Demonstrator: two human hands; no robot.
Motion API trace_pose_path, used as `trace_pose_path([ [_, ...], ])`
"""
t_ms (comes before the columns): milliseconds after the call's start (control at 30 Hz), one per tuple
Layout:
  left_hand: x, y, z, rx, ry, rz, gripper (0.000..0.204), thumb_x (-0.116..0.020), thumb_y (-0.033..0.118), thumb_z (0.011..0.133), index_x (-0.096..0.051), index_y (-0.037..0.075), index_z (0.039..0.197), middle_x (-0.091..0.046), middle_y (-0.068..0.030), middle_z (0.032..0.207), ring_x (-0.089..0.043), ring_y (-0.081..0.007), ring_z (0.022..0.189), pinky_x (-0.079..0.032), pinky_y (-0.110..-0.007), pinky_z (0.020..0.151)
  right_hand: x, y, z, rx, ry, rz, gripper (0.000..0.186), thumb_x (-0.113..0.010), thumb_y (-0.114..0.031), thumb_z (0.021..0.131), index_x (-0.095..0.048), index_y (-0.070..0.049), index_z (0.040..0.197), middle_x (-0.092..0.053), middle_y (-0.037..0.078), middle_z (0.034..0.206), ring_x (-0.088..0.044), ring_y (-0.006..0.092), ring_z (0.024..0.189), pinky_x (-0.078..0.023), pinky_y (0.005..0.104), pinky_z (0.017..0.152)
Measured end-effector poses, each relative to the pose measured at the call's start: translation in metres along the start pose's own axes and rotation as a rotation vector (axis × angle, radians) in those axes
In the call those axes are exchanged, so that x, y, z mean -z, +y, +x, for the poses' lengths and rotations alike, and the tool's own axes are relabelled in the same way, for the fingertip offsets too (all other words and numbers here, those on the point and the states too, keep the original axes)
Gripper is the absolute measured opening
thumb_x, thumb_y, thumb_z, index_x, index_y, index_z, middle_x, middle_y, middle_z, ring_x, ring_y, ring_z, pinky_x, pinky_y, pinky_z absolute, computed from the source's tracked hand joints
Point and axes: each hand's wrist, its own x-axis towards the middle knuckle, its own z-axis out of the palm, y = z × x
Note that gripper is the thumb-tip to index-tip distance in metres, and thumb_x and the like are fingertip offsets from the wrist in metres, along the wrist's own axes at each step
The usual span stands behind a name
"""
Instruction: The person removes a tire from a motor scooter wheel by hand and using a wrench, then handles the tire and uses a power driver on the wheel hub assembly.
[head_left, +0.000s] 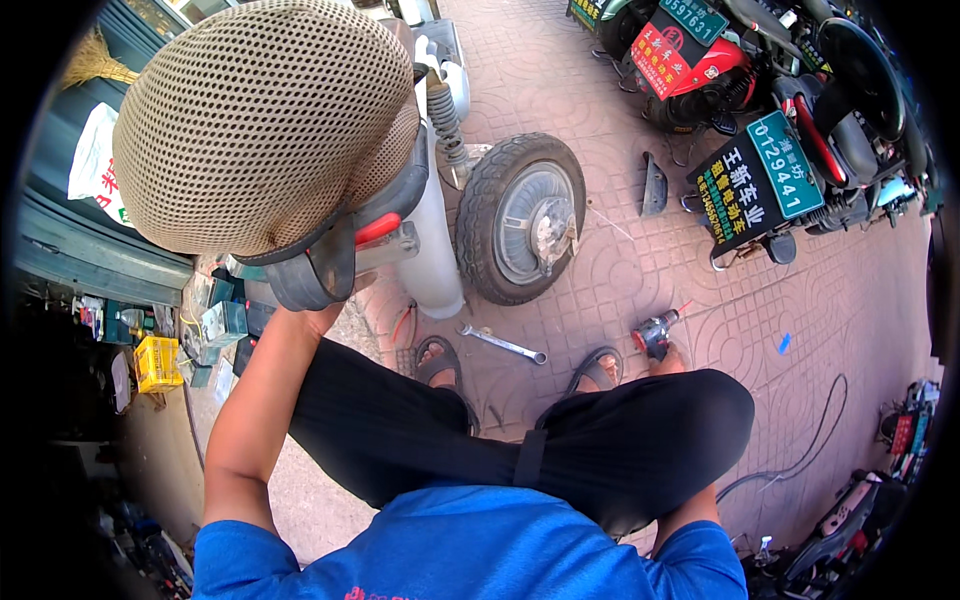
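An electric scooter's seat in a tan mesh cover (265, 130) rises at the left. My left hand (325, 318) reaches up under the black tail piece (300, 283) at the seat's end; its fingers are hidden there. Beyond my right knee, my right hand (670, 362) is closed on a red and dark cordless power driver (653, 336), held low over the paving with its nose pointing up and right. The scooter's rear wheel (520, 218) stands beside the grey fender (432, 265), its hub and axle end facing right. A combination wrench (503, 344) lies on the ground between my feet.
Parked scooters (800, 170) line the far right, with a dark loose part (654, 184) near them. A black cable (800, 460) curls on the paving at right. Boxes and a yellow crate (158, 364) stand at left. A blue scrap (784, 344) lies at right.
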Motion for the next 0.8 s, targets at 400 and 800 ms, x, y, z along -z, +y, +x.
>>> trace_pose_path([
  [400, -0.018, -0.055, -0.001, 0.153, -0.242, 0.894, 0.036, -0.063, 0.023, 0.104, -0.067, -0.001, 0.13, -0.072, -0.0138, 0.124, -0.07, -0.0218, 0.112, -0.056, -0.035, 0.089, -0.079, 0.087, -0.256, 0.13, 0.079, -0.255, 0.062, -0.073, -0.026, 0.094, -0.052, -0.007, 0.15, -0.054, 0.021, 0.151, -0.052, 0.0404, 0.14, -0.045, 0.0496, 0.115],
  [800, -0.092, -0.086, 0.084, -0.513, -0.529, 1.456, 0.041, -0.068, 0.008, 0.097, -0.062, -0.005, 0.136, -0.062, -0.0215, 0.14, -0.059, -0.0339, 0.131, -0.044, -0.04, 0.115, -0.11, 0.064, -0.516, -0.906, -0.711, 0.319, 0.058, -0.051, -0.049, 0.106, -0.053, -0.012, 0.15, -0.045, 0.022, 0.16, -0.052, 0.0419, 0.14, -0.043, 0.0494, 0.117],
])
